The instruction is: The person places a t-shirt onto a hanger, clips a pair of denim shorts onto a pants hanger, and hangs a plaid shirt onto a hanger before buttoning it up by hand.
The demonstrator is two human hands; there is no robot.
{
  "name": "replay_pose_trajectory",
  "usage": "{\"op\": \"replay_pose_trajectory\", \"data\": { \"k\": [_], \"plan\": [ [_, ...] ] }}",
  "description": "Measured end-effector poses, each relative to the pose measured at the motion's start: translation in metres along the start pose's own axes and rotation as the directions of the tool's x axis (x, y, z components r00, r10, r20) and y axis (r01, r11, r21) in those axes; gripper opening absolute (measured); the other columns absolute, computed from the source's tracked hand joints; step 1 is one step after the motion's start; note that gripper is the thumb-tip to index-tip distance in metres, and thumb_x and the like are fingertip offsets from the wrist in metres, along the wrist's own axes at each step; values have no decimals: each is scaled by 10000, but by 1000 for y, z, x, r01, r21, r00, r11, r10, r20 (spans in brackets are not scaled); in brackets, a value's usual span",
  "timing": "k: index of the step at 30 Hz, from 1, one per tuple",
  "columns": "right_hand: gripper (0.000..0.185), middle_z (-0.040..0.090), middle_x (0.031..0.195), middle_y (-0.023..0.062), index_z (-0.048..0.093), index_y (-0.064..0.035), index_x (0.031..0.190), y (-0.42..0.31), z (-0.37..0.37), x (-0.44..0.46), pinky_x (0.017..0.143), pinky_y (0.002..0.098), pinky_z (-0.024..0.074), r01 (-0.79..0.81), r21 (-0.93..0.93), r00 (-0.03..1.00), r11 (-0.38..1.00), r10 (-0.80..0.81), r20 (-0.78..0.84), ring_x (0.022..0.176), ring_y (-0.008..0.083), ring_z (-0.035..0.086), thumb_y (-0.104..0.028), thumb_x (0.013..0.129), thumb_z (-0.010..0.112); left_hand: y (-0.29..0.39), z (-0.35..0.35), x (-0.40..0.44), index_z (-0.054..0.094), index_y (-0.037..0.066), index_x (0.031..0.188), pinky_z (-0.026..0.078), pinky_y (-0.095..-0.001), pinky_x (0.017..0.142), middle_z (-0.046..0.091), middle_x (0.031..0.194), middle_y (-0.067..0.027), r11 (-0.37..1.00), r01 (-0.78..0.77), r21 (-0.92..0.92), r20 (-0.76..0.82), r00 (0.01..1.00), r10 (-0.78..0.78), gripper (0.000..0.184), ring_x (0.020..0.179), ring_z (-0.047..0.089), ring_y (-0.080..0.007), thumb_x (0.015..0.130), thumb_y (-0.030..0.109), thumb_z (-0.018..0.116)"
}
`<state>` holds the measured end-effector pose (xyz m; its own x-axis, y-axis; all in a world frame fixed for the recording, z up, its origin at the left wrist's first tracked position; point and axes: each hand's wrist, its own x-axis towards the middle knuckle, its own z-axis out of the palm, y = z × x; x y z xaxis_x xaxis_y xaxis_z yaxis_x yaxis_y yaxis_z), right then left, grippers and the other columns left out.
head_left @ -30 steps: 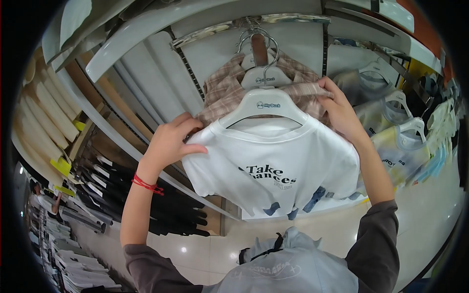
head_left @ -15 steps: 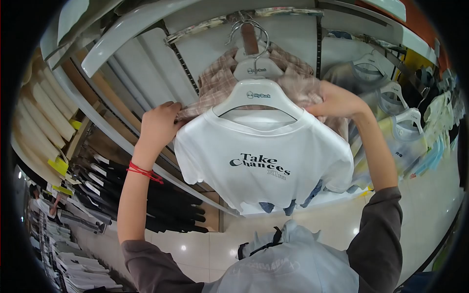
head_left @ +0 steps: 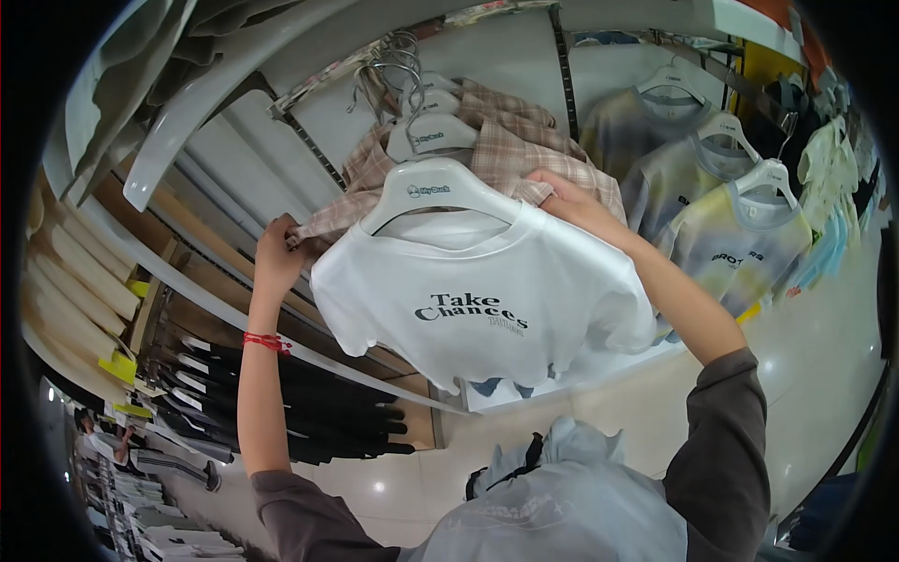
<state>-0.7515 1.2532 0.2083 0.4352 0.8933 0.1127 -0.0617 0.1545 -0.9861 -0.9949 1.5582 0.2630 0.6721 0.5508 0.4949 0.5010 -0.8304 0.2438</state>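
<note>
A white T-shirt (head_left: 478,272) printed "Take Chances" hangs in front of me on a white hanger (head_left: 393,192) with a metal hook. Just behind it are pink-brown plaid shirts (head_left: 524,161) on similar hangers. My left hand (head_left: 277,253) is closed, pinching the end of a plaid sleeve and holding it out to the left. Beside the hanger's right shoulder, my right hand (head_left: 573,204) is closed on plaid cloth, its fingertips partly hidden by the fabric.
Tie-dye T-shirts (head_left: 740,229) hang at the right. Black garments on hangers (head_left: 281,403) are at lower left, with cream garments (head_left: 80,272) farther left. A white rail (head_left: 225,84) curves overhead. Another person (head_left: 117,445) is at far lower left.
The view has shifted, so the T-shirt and hangers appear farther left. My right hand's fingers have drawn the plaid cloth into a pinch; my left hand still grips the sleeve, slightly lower.
</note>
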Motion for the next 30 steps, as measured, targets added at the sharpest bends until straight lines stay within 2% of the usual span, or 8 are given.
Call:
{"op": "replay_pose_trajectory", "data": {
  "k": [4,9,15,18,19,22,26,30],
  "plan": [
    [289,568,969,28,509,-61,1105,13,-8,3,757,244,427,204,-364,975,909,-152,164,878,105,532,-105,819,520,-10,14,-6,493,0,831,436,-266,586,565,741,-93,958,31,-286,-3,999,-33,222,662,542,-153,672,11,648],
    [303,571,985,30,510,-60,1118,41,-13,-14,765,247,428,299,-477,954,826,-257,152,889,106,531,-109,820,524,-1,31,-19,510,-6,886,426,-239,599,558,704,-51,928,-52,-368,-33,999,43,251,652,509,-106,671,-9,641],
    [319,575,1006,31,511,-58,1134,113,-54,-41,774,251,428,159,-622,984,767,-178,32,903,107,531,-113,820,530,6,29,-18,530,-13,899,428,-256,659,579,730,-88,963,27,-268,162,987,18,261,694,515,-127,693,95,650],
    [328,577,1016,32,511,-58,1142,152,-76,-56,779,252,429,70,-732,991,678,-129,-24,909,108,531,-116,820,532,1,40,-23,548,-18,924,436,-281,718,612,776,-118,938,8,-347,266,960,91,286,751,551,-150,704,131,651],
    [330,578,1019,33,511,-57,1144,163,-81,-61,780,253,429,42,-765,993,643,-114,-42,912,108,531,-116,820,533,5,40,-27,556,-25,1018,437,-298,788,631,928,-151,933,7,-361,308,945,112,361,872,574,-165,718,153,649],
    [339,580,1029,33,512,-57,1152,196,-98,-71,785,255,429,-31,-849,989,527,-110,-104,918,109,531,-119,820,536,-18,66,-40,529,-21,1121,431,-309,843,595,1079,-172,860,89,-503,386,913,131,465,992,561,-195,719,172,660],
    [350,582,1042,35,513,-56,1163,242,-131,-72,791,257,429,-14,-895,947,445,-283,-155,927,109,531,-122,820,539,-46,96,-65,486,-18,1188,426,-315,866,547,1165,-169,752,215,-624,538,815,214,522,1051,533,-229,731,165,662],
    [361,585,1056,36,513,-55,1173,236,-146,-73,798,260,430,165,-819,876,550,-463,-135,936,110,531,-125,821,543,-53,112,-68,486,-18,1185,427,-317,862,546,1161,-170,748,196,-634,527,817,233,515,1048,532,-235,732,160,658]
  ]
}}
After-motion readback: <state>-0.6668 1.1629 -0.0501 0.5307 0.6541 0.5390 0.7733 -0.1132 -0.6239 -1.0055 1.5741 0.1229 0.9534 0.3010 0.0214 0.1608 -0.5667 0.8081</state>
